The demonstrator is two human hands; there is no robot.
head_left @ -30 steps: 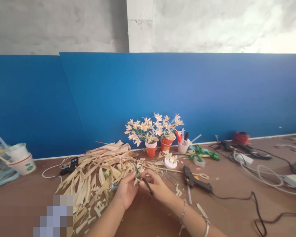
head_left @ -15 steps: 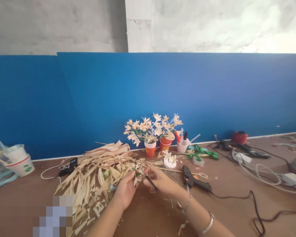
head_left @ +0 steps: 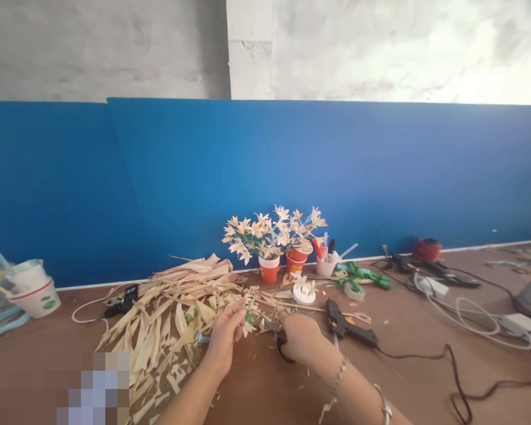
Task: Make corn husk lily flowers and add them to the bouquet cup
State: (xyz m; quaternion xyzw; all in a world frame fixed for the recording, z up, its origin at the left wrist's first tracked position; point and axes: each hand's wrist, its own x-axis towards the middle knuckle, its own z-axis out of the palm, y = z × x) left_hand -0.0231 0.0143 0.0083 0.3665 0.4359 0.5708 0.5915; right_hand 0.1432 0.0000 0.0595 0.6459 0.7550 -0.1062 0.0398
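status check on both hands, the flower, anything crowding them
Left hand pinching small pale flower, green part showing. Right hand at black-handled scissors, grip unclear. Dry leaf strips crowding left side.

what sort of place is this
Probably a handicraft workshop or craft bench: a heap of dry, leaf-like strips, a glue gun and pale artificial-looking flowers in red cups share one brown tabletop.
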